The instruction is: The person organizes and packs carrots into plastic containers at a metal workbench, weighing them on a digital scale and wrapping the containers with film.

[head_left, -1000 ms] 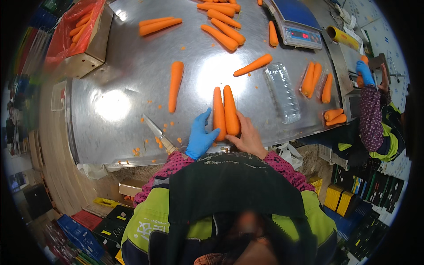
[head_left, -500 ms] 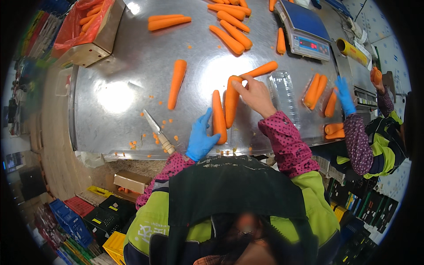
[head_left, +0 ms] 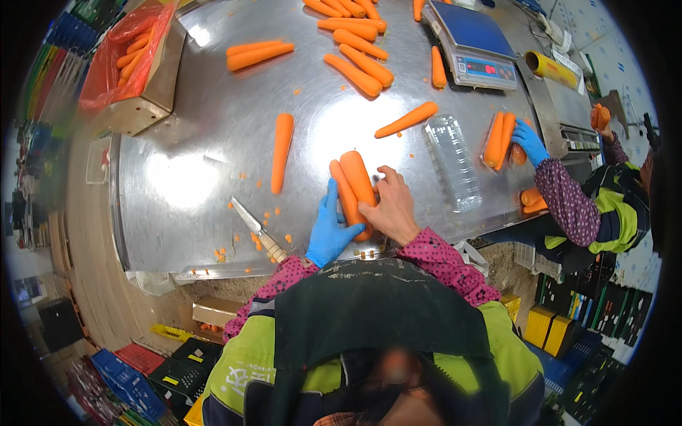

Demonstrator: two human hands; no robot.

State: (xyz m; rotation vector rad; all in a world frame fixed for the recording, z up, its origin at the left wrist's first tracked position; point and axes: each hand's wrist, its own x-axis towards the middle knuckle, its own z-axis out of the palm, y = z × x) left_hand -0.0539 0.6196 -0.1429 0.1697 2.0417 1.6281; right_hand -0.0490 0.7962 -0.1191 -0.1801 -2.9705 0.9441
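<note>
Two carrots lie side by side on the metal table (head_left: 181,234), between the hands, their long axes running away from the person and their far ends leaning left; the left carrot (head_left: 343,190) is nearer the gloved left hand (head_left: 327,228), the right carrot (head_left: 356,175) nearer the bare right hand (head_left: 395,209). The left hand's thumb and fingers form a V about the left carrot's near part, though whether they clench it cannot be told. The right hand is loosely spread, its thumb against the right carrot, its bent forefinger apart from it.
</note>
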